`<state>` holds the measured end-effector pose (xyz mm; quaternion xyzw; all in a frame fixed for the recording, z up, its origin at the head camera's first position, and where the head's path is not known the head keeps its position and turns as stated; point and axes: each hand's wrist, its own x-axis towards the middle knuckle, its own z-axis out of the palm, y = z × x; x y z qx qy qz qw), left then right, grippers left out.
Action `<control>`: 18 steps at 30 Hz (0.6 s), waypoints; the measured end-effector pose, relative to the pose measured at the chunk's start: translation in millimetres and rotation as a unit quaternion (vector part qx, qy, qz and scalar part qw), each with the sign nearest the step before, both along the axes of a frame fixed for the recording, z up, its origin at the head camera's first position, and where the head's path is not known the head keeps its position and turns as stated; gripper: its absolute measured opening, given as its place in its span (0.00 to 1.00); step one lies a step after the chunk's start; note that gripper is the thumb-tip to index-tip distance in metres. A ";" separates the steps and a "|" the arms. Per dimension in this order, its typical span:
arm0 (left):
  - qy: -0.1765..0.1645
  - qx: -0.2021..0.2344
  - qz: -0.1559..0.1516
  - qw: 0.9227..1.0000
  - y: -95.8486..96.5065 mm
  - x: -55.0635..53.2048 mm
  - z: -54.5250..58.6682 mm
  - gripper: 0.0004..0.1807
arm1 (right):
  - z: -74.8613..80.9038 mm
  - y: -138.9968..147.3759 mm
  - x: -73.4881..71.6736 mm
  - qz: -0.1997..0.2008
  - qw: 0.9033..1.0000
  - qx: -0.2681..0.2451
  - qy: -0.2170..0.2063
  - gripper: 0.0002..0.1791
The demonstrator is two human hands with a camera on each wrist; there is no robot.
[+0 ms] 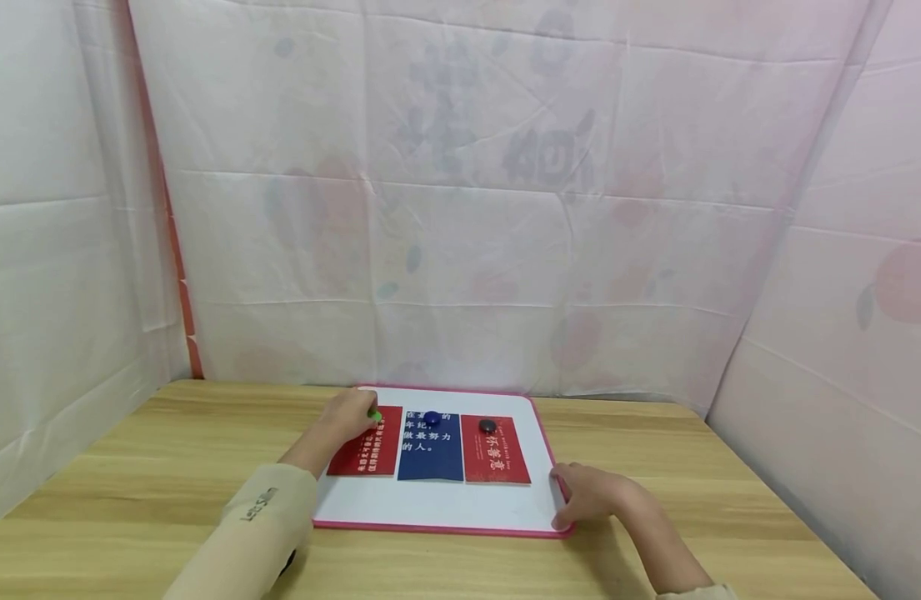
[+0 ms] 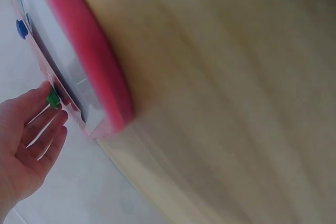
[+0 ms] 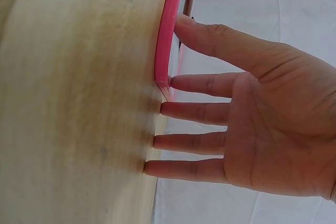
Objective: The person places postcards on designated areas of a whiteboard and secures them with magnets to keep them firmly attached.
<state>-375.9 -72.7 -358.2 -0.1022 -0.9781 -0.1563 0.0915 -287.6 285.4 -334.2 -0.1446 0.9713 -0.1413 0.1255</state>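
Note:
A whiteboard with a pink frame lies flat on the table. On it sit a red card, a dark blue card and another red card, side by side. My left hand pinches a green magnet between thumb and forefinger, at the upper part of the left red card. A blue magnet is on the middle card, and a black magnet on the right one. At the board's near right corner, my right hand touches the frame with thumb and forefinger, its other fingers straight against the table.
The wooden table reaches out on both sides of the board. Pale printed curtains hang behind it and at the left and right. A dark object, partly hidden, shows under the left sleeve.

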 end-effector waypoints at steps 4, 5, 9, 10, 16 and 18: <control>-0.007 0.001 -0.001 1.000 1.2 -0.9 -0.7 0.06 | -0.8 0.1 0.1 -0.001 1.000 0.000 0.001 0.33; -0.010 0.002 -0.001 1.000 1.6 -1.1 -0.9 0.06 | -0.9 0.0 0.1 -0.001 1.000 0.000 0.001 0.33; -0.021 0.003 0.003 1.000 2.7 -0.7 -0.3 0.07 | -1.1 -0.3 0.1 -0.001 1.000 0.001 0.000 0.33; -0.023 0.004 0.004 1.000 2.7 -0.5 -0.2 0.07 | -1.2 -0.2 0.1 -0.001 1.000 0.002 0.001 0.33; -0.018 0.001 0.000 1.000 1.9 0.2 -0.3 0.06 | -2.4 0.3 0.2 0.002 1.000 0.002 0.006 0.34; -0.017 -0.001 -0.002 1.000 1.5 0.5 -0.9 0.06 | -2.6 0.3 0.3 0.001 1.000 0.000 0.005 0.34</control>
